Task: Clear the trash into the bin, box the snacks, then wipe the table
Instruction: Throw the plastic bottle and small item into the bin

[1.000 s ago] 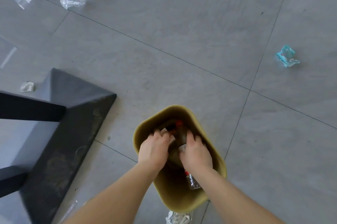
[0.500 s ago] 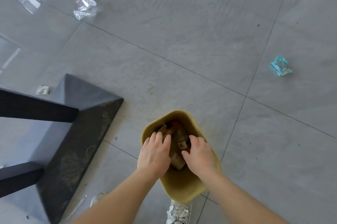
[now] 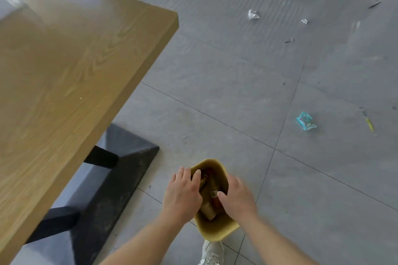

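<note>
A mustard-yellow bin (image 3: 217, 231) stands on the grey tiled floor just in front of my white shoe (image 3: 212, 253). Inside it lie a brown bottle with a red label (image 3: 215, 194) and other brownish trash. My left hand (image 3: 183, 194) hovers over the bin's left rim with its fingers spread and nothing in it. Over the right rim my right hand (image 3: 238, 200) is loosely curled and also holds nothing. The wooden table (image 3: 75, 66) fills the left of the view, and its visible top is bare.
A black table base (image 3: 122, 167) stands on the floor left of the bin. Litter lies on the tiles: a teal wrapper (image 3: 305, 121), crumpled white paper (image 3: 253, 14), a smaller white scrap (image 3: 304, 21) and a yellow stick (image 3: 370, 124).
My hands have come up out of the bin, where they pressed on the trash. My head has risen, so the bin looks smaller and the tabletop has come into view.
</note>
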A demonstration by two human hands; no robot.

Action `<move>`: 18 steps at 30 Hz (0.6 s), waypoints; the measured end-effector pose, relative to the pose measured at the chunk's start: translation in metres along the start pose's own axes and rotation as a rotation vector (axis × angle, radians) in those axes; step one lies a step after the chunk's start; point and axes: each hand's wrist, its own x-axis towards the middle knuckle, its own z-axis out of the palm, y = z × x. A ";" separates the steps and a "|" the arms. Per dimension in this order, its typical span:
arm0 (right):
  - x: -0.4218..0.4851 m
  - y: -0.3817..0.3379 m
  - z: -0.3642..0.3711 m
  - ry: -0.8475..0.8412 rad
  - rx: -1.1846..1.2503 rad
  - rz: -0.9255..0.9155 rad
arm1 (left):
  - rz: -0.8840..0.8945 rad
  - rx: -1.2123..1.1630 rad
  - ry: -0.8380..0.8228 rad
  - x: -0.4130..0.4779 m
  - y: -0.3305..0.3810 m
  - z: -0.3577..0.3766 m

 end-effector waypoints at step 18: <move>-0.147 -0.174 -0.170 0.154 0.022 -0.376 | -0.156 -0.072 0.365 -0.159 -0.012 -0.245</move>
